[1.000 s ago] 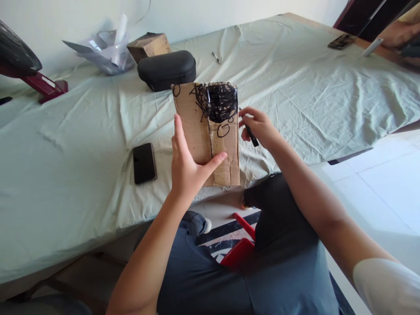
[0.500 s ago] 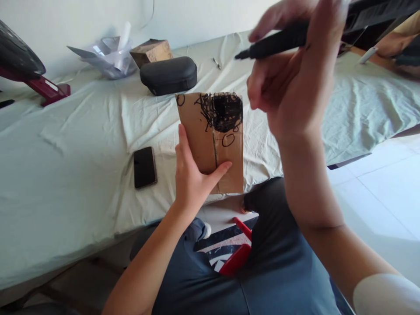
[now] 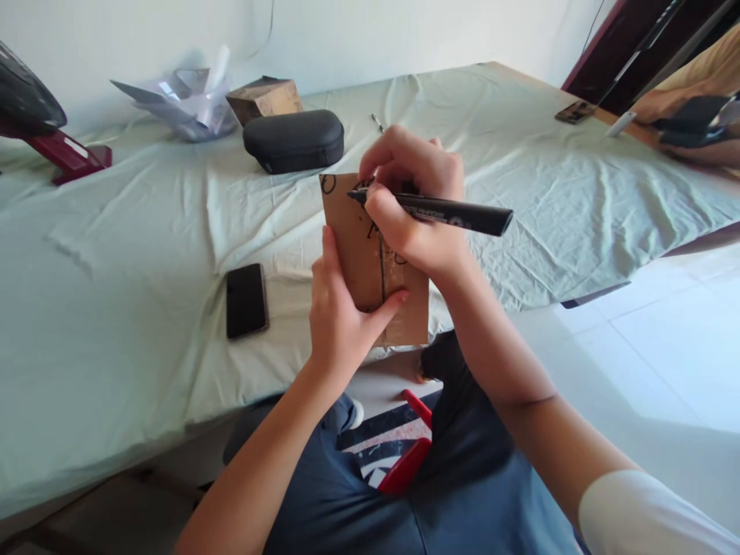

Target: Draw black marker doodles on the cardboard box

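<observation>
My left hand (image 3: 341,316) grips a brown cardboard piece (image 3: 354,247) by its lower edge and holds it upright above the table edge. Black scribbles and a small circle mark its upper part. My right hand (image 3: 413,204) is closed round a black marker (image 3: 456,213), whose tip touches the top of the cardboard. The right hand hides most of the scribbled patch.
A black phone (image 3: 246,300) lies on the pale green sheet (image 3: 116,254) left of the cardboard. Behind stand a black case (image 3: 294,141), a small cardboard box (image 3: 264,98) and crumpled plastic (image 3: 182,96). Another person's hand (image 3: 687,123) is at the far right.
My right hand came down from close to the camera and now rests the marker tip on the cardboard's top. The left hand still holds the cardboard in nearly the same place.
</observation>
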`<state>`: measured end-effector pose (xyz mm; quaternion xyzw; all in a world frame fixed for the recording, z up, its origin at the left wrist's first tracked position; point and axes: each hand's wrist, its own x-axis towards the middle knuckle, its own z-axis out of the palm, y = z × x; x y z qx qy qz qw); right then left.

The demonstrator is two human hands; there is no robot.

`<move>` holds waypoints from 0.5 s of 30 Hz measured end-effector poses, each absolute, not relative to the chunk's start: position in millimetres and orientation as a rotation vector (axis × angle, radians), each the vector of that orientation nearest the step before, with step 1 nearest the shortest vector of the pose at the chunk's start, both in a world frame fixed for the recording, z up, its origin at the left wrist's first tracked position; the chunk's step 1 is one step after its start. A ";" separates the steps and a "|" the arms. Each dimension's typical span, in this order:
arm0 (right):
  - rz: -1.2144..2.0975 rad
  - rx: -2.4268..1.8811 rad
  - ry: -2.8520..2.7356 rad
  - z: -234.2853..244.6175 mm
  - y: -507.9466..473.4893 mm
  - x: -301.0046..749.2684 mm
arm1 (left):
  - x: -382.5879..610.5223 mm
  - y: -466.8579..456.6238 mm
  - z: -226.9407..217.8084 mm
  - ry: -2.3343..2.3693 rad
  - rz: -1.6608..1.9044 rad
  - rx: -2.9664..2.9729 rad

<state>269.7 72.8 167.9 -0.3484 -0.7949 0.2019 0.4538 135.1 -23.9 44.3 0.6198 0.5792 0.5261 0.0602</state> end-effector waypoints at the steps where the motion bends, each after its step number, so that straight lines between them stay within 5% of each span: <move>1: 0.499 -0.856 -1.951 168.6 71.4 268.9 | 135.1 -23.5 43.4 1.753 1.599 1.879; 15: 0.191 -0.630 -1.766 149.0 87.7 262.2 | 133.5 -24.3 40.8 1.787 1.546 1.886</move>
